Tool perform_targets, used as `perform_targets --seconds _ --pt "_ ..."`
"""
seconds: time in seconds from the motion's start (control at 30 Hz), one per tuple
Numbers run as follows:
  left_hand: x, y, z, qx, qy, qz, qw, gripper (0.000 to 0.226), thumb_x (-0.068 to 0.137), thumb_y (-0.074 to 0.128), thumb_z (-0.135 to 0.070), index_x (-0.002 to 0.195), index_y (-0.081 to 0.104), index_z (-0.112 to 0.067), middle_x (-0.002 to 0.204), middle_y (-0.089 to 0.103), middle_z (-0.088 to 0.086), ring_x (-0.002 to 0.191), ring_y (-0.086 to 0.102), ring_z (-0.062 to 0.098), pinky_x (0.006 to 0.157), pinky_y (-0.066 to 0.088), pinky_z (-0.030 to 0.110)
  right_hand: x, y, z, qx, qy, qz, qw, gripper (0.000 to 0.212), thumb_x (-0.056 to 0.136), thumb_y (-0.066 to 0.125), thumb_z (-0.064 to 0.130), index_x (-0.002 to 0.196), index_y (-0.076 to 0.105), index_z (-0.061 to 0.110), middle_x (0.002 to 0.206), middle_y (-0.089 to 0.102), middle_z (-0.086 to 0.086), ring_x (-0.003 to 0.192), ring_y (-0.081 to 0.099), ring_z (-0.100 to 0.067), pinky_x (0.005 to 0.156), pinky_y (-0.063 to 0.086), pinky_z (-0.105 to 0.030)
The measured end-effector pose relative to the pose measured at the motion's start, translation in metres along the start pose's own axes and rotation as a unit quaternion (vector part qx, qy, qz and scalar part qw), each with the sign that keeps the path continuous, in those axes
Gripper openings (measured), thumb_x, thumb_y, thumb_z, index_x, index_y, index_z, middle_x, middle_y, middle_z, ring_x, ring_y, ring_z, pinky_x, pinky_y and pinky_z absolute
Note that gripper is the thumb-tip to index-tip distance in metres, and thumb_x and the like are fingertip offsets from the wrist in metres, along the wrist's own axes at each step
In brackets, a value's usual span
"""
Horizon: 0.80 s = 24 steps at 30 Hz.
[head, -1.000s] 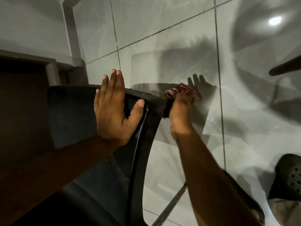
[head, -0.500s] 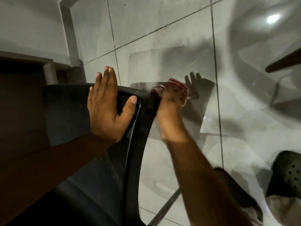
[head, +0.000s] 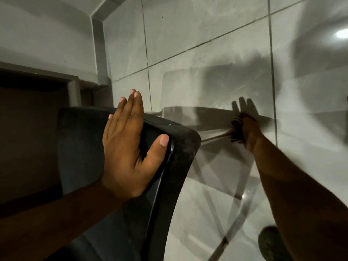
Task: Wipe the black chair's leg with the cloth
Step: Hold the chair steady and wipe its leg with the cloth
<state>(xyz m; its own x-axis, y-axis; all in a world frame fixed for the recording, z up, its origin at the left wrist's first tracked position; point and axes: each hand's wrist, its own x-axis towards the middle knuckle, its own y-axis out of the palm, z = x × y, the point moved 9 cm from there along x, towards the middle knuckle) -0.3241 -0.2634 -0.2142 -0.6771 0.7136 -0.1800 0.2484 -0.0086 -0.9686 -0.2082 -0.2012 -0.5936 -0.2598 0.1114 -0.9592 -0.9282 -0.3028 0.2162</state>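
Observation:
The black chair [head: 180, 147] fills the lower left, seen from above. My left hand [head: 130, 147] lies flat on its top, fingers straight and together, thumb spread over the rim. A thin leg [head: 216, 136] runs from the chair's far corner out to the right. My right hand [head: 248, 130] is closed around that leg with a dark, blurred cloth [head: 236, 129] bunched in the grip, well away from the chair's corner. The leg beyond the hand is hidden.
Pale grey floor tiles [head: 207, 44] with dark grout lines surround the chair, crossed by shadows. A dark perforated shoe [head: 271, 243] sits at the lower right. A grey wall corner and a dark recess [head: 28, 110] lie to the left.
My right hand with the cloth has slid from the chair's corner outward along the leg. The left hand stays flat on the chair. The camera view has shifted slightly.

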Motion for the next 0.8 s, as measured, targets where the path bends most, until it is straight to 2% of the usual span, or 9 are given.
perform_targets --seconds 0.13,0.3,0.37,0.47,0.5,0.57,0.63,0.7,0.8 --pt "0.0 -0.001 0.001 -0.002 0.002 -0.005 1.0 0.078 0.088 0.033 -0.053 0.152 0.024 -0.009 0.161 0.024 0.007 0.152 0.015 0.021 0.12 0.014 0.06 0.0 -0.006 0.001 -0.02 -0.015 -0.016 1.0 0.015 0.094 0.053 0.02 0.086 0.063 0.011 0.078 0.063 -0.008 0.043 0.056 -0.021 0.033 0.043 -0.021" --pt "-0.001 -0.002 0.0 -0.004 0.0 0.0 1.0 0.078 0.089 0.032 -0.055 0.152 0.021 -0.011 0.162 0.024 0.009 0.152 0.015 0.024 0.12 0.013 0.06 -0.124 0.037 0.005 0.095 -0.021 0.042 0.994 0.022 0.094 0.048 0.018 0.103 0.063 0.004 0.084 0.063 -0.016 0.049 0.056 -0.024 0.038 0.044 -0.019" --pt "-0.001 -0.003 0.0 0.007 -0.005 0.005 1.0 0.079 0.089 0.03 -0.057 0.153 0.019 -0.012 0.162 0.022 0.008 0.152 0.014 0.024 0.121 0.012 0.058 -0.187 0.065 0.011 0.139 -0.064 0.113 0.982 0.024 0.093 0.049 0.03 0.109 0.06 0.017 0.1 0.062 -0.011 0.079 0.061 -0.022 0.069 0.052 -0.028" --pt "0.0 -0.004 -0.002 0.019 -0.012 0.014 1.0 0.081 0.087 0.029 -0.058 0.154 0.018 -0.014 0.163 0.02 0.006 0.152 0.012 0.023 0.122 0.01 0.056 -0.23 0.079 0.014 0.142 -0.123 0.146 0.971 0.04 0.075 0.054 0.047 0.113 0.05 0.033 0.121 0.043 -0.002 0.118 0.048 -0.023 0.112 0.034 -0.041" --pt "0.0 -0.004 -0.002 0.018 -0.014 0.016 1.0 0.081 0.087 0.029 -0.058 0.154 0.018 -0.014 0.163 0.02 0.005 0.153 0.012 0.022 0.122 0.009 0.055 -0.224 0.078 0.01 0.148 -0.101 0.135 0.975 0.053 0.073 0.055 0.049 0.123 0.05 0.032 0.128 0.045 -0.001 0.126 0.05 -0.025 0.114 0.035 -0.043" --pt "0.0 -0.002 -0.001 0.018 -0.014 0.017 1.0 0.081 0.087 0.029 -0.058 0.154 0.018 -0.014 0.163 0.02 0.004 0.153 0.011 0.021 0.123 0.009 0.055 -0.192 0.068 0.0 0.148 -0.039 0.093 0.984 0.061 0.085 0.052 0.044 0.141 0.048 0.018 0.13 0.059 -0.009 0.107 0.066 -0.024 0.084 0.059 -0.031" --pt "0.0 -0.002 0.002 0.016 -0.012 0.011 1.0 0.081 0.087 0.03 -0.057 0.154 0.02 -0.013 0.162 0.021 0.004 0.153 0.012 0.021 0.123 0.009 0.055 -0.149 0.052 -0.001 0.131 -0.02 0.047 0.99 0.031 0.096 0.053 0.026 0.119 0.059 0.006 0.102 0.067 -0.018 0.066 0.064 -0.025 0.042 0.052 -0.021" --pt "0.0 -0.003 0.002 0.013 -0.006 -0.003 1.0 0.08 0.087 0.033 -0.057 0.153 0.022 -0.012 0.161 0.023 0.003 0.152 0.014 0.021 0.122 0.011 0.055 -0.098 0.031 0.007 0.096 -0.051 0.016 0.994 0.006 0.088 0.059 0.006 0.083 0.058 0.009 0.077 0.058 -0.021 0.046 0.054 -0.024 0.033 0.045 -0.024" --pt "0.001 -0.004 -0.001 0.023 0.004 -0.009 1.0 0.086 0.089 0.03 -0.068 0.152 0.024 -0.009 0.161 0.025 0.004 0.152 0.016 0.021 0.122 0.014 0.054 -0.029 0.007 0.008 0.019 -0.063 0.01 0.998 0.006 0.087 0.057 0.01 0.088 0.058 0.017 0.077 0.058 -0.011 0.04 0.059 -0.023 0.031 0.046 -0.026"
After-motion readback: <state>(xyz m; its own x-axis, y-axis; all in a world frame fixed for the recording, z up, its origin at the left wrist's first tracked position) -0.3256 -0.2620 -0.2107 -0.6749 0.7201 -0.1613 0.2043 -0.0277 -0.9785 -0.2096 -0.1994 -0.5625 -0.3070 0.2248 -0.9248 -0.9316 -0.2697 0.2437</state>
